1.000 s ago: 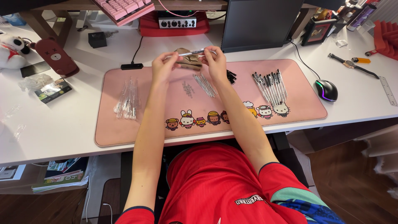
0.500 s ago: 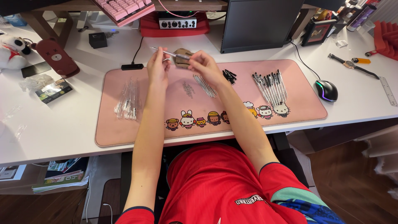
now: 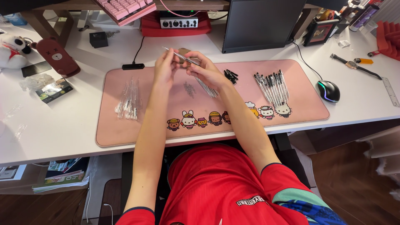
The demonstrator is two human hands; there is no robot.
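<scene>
I see the thin pen (image 3: 180,56) lifted clear of the pink desk mat (image 3: 125,133), held above the mat's far edge near its middle, with its slim tip sticking out to the far left past the fingers. My left hand (image 3: 165,68) pinches it at the tip end and my right hand (image 3: 203,70) is closed on the other end, both grips narrow and firm on the pen; I think a small brownish piece sits between the fingers behind it, though the view is too small to be sure. A second ago both hands were spread apart on a wider, flatter bundle near that same far edge; half a second ago they had drawn together, and now they are closer still with the single pen angled between them, so I judge the work has moved from picking up parts to fitting one pen together. Just beneath the hands lie loose thin refills (image 3: 190,88) on the mat, with a small heap of black caps (image 3: 230,75) just to the right. Further right, a row of finished clear pens (image 3: 273,86) lies near the mat's right end, and a pile of clear barrels (image 3: 128,100) lies toward its left end. A computer mouse (image 3: 328,91) rests on the tabletop just off the mat's right edge.
</scene>
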